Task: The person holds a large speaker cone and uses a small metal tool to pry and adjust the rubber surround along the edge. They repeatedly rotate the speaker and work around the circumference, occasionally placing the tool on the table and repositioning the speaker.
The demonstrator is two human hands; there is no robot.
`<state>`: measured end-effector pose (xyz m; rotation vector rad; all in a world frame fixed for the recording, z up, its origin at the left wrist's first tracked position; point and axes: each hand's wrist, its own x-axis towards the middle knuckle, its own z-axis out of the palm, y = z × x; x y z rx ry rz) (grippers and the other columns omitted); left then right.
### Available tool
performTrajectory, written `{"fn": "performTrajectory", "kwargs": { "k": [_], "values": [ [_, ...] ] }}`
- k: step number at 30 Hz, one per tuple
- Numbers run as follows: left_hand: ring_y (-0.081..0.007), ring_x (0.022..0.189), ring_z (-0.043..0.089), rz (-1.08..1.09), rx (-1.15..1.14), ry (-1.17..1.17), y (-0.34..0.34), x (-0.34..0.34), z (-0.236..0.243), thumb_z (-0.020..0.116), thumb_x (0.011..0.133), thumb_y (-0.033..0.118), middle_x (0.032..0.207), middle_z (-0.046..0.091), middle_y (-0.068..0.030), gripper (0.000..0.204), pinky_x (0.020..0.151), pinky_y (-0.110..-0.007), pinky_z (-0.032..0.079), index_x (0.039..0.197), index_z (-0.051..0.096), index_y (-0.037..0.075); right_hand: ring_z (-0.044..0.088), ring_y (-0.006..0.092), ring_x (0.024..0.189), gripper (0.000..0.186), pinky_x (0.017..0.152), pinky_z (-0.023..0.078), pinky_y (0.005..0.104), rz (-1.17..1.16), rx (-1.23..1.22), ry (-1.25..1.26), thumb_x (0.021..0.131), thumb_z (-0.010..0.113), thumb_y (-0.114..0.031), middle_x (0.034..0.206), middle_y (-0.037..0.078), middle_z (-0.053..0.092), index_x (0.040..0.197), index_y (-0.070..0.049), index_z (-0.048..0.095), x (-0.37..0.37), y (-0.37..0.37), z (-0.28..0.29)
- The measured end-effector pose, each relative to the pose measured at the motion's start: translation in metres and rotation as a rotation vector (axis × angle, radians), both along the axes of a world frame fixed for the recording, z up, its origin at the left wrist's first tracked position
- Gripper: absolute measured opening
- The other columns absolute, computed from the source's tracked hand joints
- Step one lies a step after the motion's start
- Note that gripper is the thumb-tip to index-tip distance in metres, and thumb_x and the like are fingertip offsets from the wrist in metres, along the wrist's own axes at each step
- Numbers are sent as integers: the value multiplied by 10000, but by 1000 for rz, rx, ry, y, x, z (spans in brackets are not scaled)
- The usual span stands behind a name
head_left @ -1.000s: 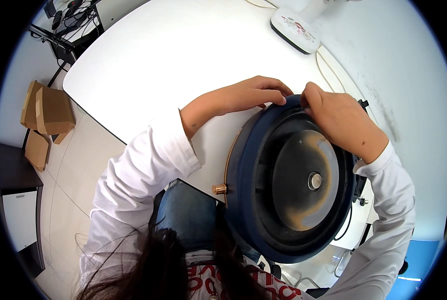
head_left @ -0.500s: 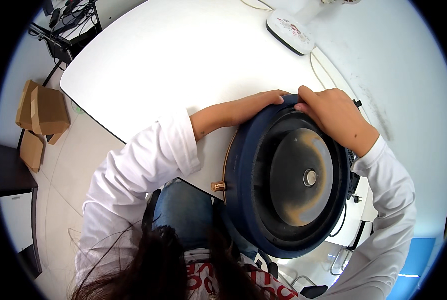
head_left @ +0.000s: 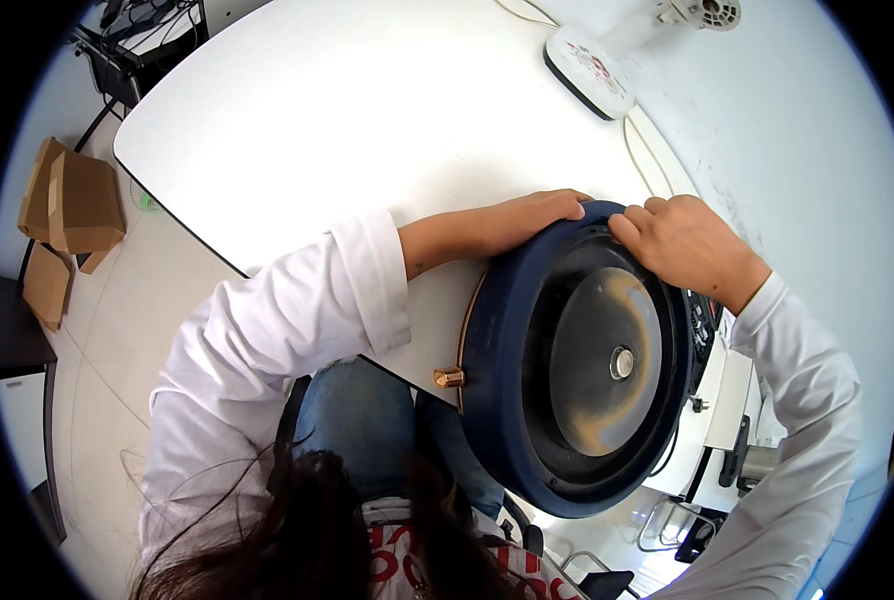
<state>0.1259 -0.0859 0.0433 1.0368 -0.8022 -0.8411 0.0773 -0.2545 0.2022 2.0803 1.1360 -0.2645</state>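
A big round dark blue pot [head_left: 512, 400] is tipped on its side at the near edge of the white table [head_left: 367, 120], its underside facing me with a grey disc and a small metal hub [head_left: 622, 362] in the middle. A brass knob [head_left: 448, 377] sticks out at its left. My left hand [head_left: 532, 212] grips the far rim from the left. My right hand [head_left: 682, 240] clasps the same rim from the right. Both white sleeves reach up from below.
A white fan base [head_left: 592, 68] with a cord stands at the table's far right by the wall. Flattened cardboard boxes [head_left: 72, 205] lie on the floor at left. A black chair and cables sit at the top left. My knees in jeans [head_left: 357, 430] are under the table edge.
The pot has tipped a little further toward me and the view has shifted down; my left hand slid along the rim closer to the right hand.
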Motion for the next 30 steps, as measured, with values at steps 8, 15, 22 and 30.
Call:
{"fn": "performTrajectory", "kwargs": {
  "k": [8, 15, 22, 30],
  "values": [
    [-220, 1205, 481, 9, -63, 29, -4, 0, -5, 353, 962, 338, 1358, 456, -174, 559, 1057, -315, 363, 1403, 363, -4, 628, 291, 611, 224, 563, 487, 381, -251, 51, 188, 939, 516, -231, 624, 129, 594, 821, -42, 536, 12, 18, 8],
    [-216, 1206, 468, 35, -49, 45, -4, -3, -1, 349, 953, 303, 1331, 468, -170, 543, 1054, -315, 354, 1393, 370, -13, 461, 183, 423, 291, 428, 369, 330, -1305, 385, 411, 978, 487, -248, 544, 54, 506, 780, -41, 544, 19, 30, 2],
    [-203, 1178, 484, 17, 4, 109, -3, -3, 3, 354, 944, 288, 1319, 479, -166, 543, 1035, -308, 367, 1392, 370, -18, 373, 107, 425, 338, 413, 318, 288, -1907, 586, 659, 979, 480, -258, 552, -12, 439, 735, -51, 591, 32, 22, 4],
    [-211, 1183, 486, -14, 5, 131, -4, 1, -1, 367, 930, 290, 1329, 477, -170, 558, 1042, -315, 364, 1399, 369, -12, 431, 111, 514, 337, 515, 392, 283, -952, 442, 342, 961, 465, -274, 573, -10, 452, 778, -41, 627, 14, 14, -9]
  ]
}}
